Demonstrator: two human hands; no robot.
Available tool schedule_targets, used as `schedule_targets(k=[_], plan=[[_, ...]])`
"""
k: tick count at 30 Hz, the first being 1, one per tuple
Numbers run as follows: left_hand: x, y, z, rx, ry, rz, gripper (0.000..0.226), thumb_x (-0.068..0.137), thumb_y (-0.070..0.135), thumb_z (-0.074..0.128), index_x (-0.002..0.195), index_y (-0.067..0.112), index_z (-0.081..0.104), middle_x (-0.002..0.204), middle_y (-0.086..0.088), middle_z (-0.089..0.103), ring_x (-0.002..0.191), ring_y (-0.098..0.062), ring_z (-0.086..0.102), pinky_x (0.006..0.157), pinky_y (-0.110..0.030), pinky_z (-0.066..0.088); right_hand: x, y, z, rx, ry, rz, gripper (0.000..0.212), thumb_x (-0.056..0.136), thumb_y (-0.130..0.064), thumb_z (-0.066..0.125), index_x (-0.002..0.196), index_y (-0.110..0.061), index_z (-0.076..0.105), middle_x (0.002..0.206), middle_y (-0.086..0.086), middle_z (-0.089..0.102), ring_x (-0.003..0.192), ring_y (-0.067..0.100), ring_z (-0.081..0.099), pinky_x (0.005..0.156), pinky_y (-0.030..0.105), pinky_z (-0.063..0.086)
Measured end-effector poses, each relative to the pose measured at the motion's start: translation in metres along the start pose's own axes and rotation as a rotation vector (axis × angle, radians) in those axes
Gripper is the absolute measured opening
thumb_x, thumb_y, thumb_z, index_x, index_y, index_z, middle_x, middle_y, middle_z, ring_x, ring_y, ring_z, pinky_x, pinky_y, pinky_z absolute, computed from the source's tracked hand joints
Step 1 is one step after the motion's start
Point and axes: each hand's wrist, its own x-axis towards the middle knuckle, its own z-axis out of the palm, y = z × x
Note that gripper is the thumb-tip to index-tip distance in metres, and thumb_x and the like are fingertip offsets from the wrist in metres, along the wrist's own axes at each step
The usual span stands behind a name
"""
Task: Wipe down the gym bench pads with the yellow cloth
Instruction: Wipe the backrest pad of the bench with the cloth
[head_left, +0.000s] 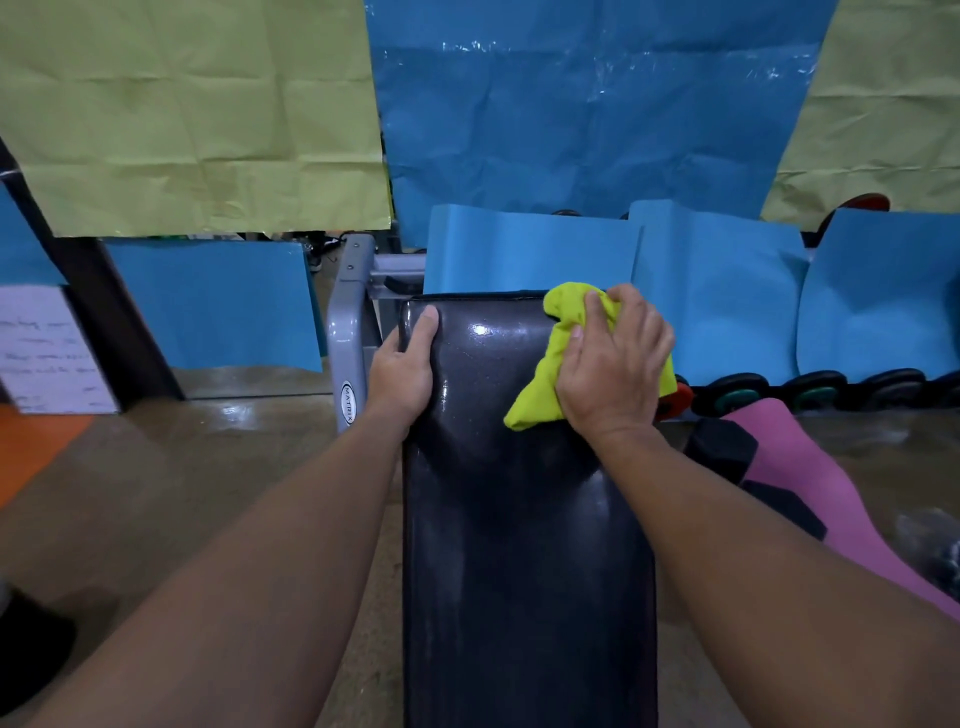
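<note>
Right now the right hand (613, 364) is pressing the yellow cloth (561, 358), bunched under curled fingers, onto the far right corner of the black bench pad (519, 519). Across from it, the left hand (402, 371) is clasping the pad's left edge, thumb lying on top. Beyond that hand's knuckles a grey frame post (345, 338) is standing; past the right hand, dumbbells (810, 392) and a pink mat (810, 483) are crowding the floor.
</note>
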Motion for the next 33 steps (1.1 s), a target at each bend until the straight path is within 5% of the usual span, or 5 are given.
schedule_targets(k=[6, 11, 24, 29, 33], plan=[[0.005, -0.007, 0.000, -0.003, 0.010, 0.022, 0.040, 0.094, 0.068, 0.060, 0.098, 0.032, 0.075, 0.112, 0.002, 0.077, 0.112, -0.022, 0.070, 0.112, -0.046, 0.050, 0.005, -0.010, 0.010, 0.141, 0.017, -0.020, 0.041, 0.093, -0.007, 0.046, 0.130, 0.003, 0.062, 0.123, 0.025, 0.061, 0.111, 0.045, 0.056, 0.104, 0.059, 0.045], [0.003, -0.005, 0.001, 0.013, 0.011, 0.011, 0.039, 0.097, 0.067, 0.058, 0.100, 0.032, 0.074, 0.111, 0.003, 0.076, 0.112, -0.021, 0.069, 0.113, -0.046, 0.049, -0.009, 0.009, -0.001, 0.144, -0.104, -0.097, 0.052, 0.101, -0.028, 0.041, 0.146, -0.007, 0.054, 0.150, 0.026, 0.048, 0.143, 0.049, 0.039, 0.121, 0.062, 0.029], [-0.002, -0.004, 0.001, 0.047, 0.029, 0.020, 0.056, 0.095, 0.075, 0.050, 0.120, 0.030, 0.074, 0.121, 0.004, 0.073, 0.119, -0.022, 0.065, 0.117, -0.046, 0.045, -0.008, -0.013, -0.002, 0.112, -0.183, 0.090, 0.062, 0.100, -0.043, 0.037, 0.150, -0.008, 0.047, 0.158, 0.026, 0.039, 0.150, 0.049, 0.029, 0.125, 0.062, 0.021], [-0.004, -0.001, 0.002, 0.052, 0.035, 0.006, 0.054, 0.096, 0.075, 0.047, 0.115, 0.031, 0.074, 0.122, 0.002, 0.073, 0.120, -0.023, 0.064, 0.116, -0.044, 0.045, -0.020, -0.004, -0.006, 0.127, -0.197, -0.076, 0.060, 0.101, -0.043, 0.041, 0.153, -0.012, 0.046, 0.161, 0.023, 0.035, 0.153, 0.045, 0.026, 0.125, 0.062, 0.019], [-0.005, -0.001, 0.003, 0.084, 0.055, 0.015, 0.057, 0.102, 0.069, 0.043, 0.130, 0.028, 0.071, 0.128, 0.001, 0.068, 0.124, -0.023, 0.059, 0.116, -0.041, 0.042, -0.010, 0.012, -0.008, 0.174, -0.219, 0.104, 0.064, 0.101, -0.045, 0.034, 0.156, -0.012, 0.041, 0.164, 0.026, 0.029, 0.152, 0.050, 0.024, 0.122, 0.064, 0.025]])
